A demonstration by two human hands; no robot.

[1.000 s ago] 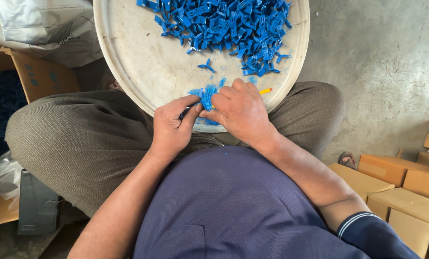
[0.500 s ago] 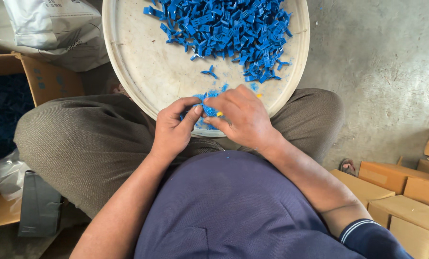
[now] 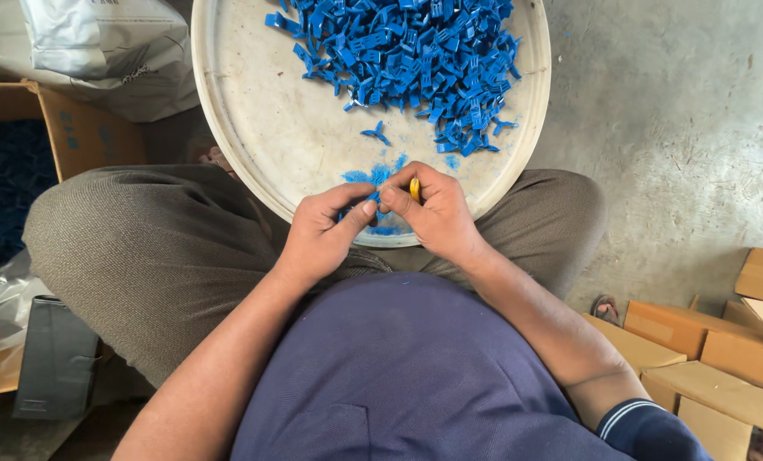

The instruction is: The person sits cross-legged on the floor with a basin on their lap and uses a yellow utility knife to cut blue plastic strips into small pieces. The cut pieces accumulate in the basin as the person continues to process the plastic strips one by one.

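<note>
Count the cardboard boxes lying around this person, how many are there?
About 5. One open cardboard box sits at the left, holding blue pieces. At least four closed boxes are stacked at the lower right, running off the picture's edge, so more may be hidden.

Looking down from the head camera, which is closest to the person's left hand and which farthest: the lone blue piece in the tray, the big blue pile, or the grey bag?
From the left hand:
1. Lone blue piece, just ahead in the tray.
2. Big blue pile, at the tray's far side.
3. Grey bag, far off to the left.
</note>
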